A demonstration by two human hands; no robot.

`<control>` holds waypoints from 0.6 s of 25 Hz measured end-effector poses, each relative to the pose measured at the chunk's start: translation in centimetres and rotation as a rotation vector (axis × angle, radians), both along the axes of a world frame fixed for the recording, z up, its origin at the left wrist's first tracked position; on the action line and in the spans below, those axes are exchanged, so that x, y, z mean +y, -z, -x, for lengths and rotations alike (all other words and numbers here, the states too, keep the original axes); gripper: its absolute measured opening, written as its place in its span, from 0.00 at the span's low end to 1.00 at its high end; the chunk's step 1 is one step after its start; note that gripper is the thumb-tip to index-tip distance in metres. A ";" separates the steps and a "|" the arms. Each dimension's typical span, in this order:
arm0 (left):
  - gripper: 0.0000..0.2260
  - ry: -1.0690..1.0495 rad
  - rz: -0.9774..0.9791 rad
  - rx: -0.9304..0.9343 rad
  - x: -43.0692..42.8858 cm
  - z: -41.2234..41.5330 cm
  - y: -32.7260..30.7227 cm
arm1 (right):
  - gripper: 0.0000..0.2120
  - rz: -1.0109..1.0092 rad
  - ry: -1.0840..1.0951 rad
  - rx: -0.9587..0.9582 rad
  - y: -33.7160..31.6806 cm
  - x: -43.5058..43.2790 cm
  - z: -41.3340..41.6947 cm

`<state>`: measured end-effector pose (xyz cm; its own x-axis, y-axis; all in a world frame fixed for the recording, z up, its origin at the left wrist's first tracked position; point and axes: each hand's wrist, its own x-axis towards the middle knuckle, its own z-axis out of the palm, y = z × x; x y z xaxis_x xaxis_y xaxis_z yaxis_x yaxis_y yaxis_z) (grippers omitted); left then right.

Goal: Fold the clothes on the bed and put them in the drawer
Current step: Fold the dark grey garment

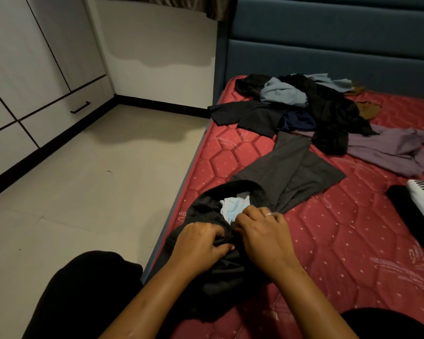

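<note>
Clothes [304,106] sprawl in a crumpled heap of black, slate-blue, navy and brown cloth at the head of the bed [340,241], its red top quilted in hexagons, against a padded blue headboard [328,45]. Across the pale tiled floor [96,192] stands a white cabinet [22,57]; its drawer [59,113] carries a slim black bar handle [80,107]. Dark grey trousers [287,172] lie nearer, legs flat and creased, waistband bunched at the bed's edge. The left hand [201,243] grips that bunched cloth with curled fingers. The right hand [262,236], just beside it, curls its fingers into the waistband by a white pocket lining [231,207]. A silver ring [269,214] bands one right finger
</note>
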<state>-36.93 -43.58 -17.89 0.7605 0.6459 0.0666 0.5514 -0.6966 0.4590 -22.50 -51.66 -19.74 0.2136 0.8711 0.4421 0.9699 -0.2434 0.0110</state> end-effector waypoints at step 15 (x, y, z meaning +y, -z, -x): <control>0.12 0.481 -0.592 0.010 -6.4 1.4 -4.8 | 0.10 -0.109 0.145 0.033 -3.6 -5.6 -1.2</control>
